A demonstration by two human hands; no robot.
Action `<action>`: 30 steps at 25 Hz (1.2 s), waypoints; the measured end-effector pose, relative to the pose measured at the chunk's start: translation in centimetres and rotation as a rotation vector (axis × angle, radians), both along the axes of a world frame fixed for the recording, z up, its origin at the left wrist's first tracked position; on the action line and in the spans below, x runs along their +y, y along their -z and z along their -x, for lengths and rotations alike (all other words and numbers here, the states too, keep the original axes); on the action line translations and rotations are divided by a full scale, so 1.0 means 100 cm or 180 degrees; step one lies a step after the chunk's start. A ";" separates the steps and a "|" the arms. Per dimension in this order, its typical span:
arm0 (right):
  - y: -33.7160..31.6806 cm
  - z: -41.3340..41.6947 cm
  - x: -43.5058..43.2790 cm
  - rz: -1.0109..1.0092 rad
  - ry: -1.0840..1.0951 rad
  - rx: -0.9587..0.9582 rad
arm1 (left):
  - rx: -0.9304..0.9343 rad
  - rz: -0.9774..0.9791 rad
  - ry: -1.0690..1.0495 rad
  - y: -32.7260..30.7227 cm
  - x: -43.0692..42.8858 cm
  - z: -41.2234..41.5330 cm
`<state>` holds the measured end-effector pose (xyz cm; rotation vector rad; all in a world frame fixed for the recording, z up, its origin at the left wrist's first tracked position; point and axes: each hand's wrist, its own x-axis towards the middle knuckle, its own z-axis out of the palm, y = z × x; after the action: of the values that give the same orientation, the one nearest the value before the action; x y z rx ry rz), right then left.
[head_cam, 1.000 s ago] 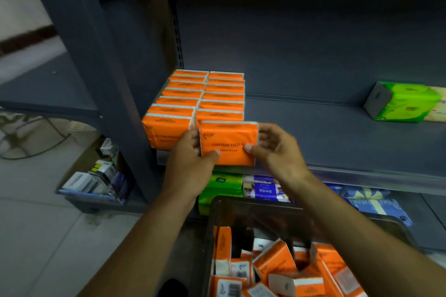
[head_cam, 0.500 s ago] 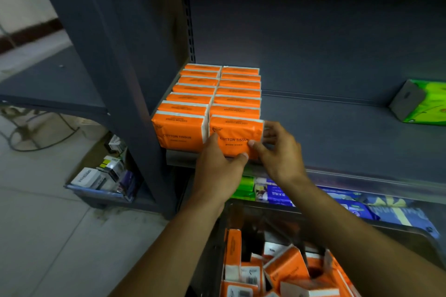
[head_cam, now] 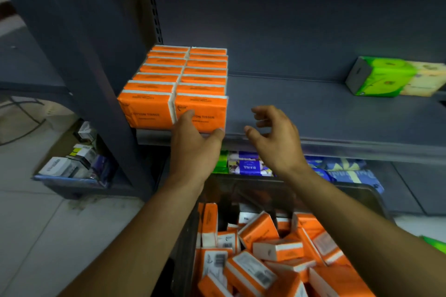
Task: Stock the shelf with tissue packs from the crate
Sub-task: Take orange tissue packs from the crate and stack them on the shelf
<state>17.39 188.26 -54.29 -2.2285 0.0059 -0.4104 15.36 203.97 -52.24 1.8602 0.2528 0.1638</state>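
Both spread fingers: left hand [head_cam: 193, 152] masks front pack's [head_cam: 205, 107] lettering, right hand [head_cam: 277, 142] hovers.

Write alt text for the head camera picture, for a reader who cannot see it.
A person's left hand touches the front orange tissue pack of two rows on a grey shelf, while the right hand hovers open beside it, holding nothing. Below, a crate holds loose orange packs; a green pack lies right on the shelf.

Pale tiled floor [head_cam: 36, 236], grey steel upright [head_cam: 79, 55], dim light
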 end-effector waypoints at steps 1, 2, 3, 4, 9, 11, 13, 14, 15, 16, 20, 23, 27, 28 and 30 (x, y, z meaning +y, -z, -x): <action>0.003 0.011 -0.011 0.0015 0.0073 -0.0031 | -0.0217 -0.0244 0.0043 -0.001 -0.005 0.006; 0.008 0.022 -0.021 0.0022 0.0120 0.0013 | -0.0450 -0.0463 0.0193 -0.003 -0.012 0.014; 0.015 0.031 -0.032 0.0042 0.0141 0.0102 | -0.0612 -0.0651 0.0439 -0.001 -0.020 0.021; 0.024 0.040 -0.041 0.0087 0.0138 0.0233 | -0.0674 -0.0856 0.0722 0.001 -0.029 0.030; 0.085 0.078 -0.075 0.0362 0.0044 0.1292 | -0.0226 -0.1849 0.1904 0.052 -0.056 0.058; 0.111 0.088 -0.081 0.0580 -0.0101 0.1620 | 0.0129 -0.2141 0.2292 0.077 -0.057 0.062; 0.138 0.094 -0.085 0.0836 -0.0406 0.1956 | 0.0469 -0.2356 0.2543 0.098 -0.055 0.065; 0.150 0.097 -0.086 0.1026 -0.0657 0.2161 | 0.0604 -0.2430 0.2634 0.106 -0.055 0.065; 0.162 0.098 -0.086 0.1246 -0.0944 0.2365 | 0.0717 -0.2480 0.2702 0.113 -0.055 0.064; 0.173 0.101 -0.086 0.1456 -0.1217 0.2534 | 0.0790 -0.2519 0.2755 0.119 -0.055 0.062; 0.190 0.104 -0.083 0.1942 -0.1838 0.2702 | 0.0813 -0.2574 0.2884 0.127 -0.063 0.054; 0.188 0.101 -0.076 0.1969 -0.1840 0.2632 | 0.0832 -0.2410 0.2942 0.127 -0.068 0.048; 0.174 0.094 -0.085 0.1675 -0.1453 0.2247 | 0.0836 -0.2340 0.3012 0.122 -0.068 0.041; 0.165 0.090 -0.092 0.1454 -0.1365 0.2116 | 0.0847 -0.2330 0.3003 0.119 -0.068 0.039; 0.137 0.081 -0.102 0.0939 -0.1345 0.1965 | 0.0846 -0.2223 0.2975 0.108 -0.067 0.037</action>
<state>9.25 178.06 -67.99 -2.4753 -0.2052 0.5413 11.67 197.25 -63.07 2.4883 -0.5775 -0.7246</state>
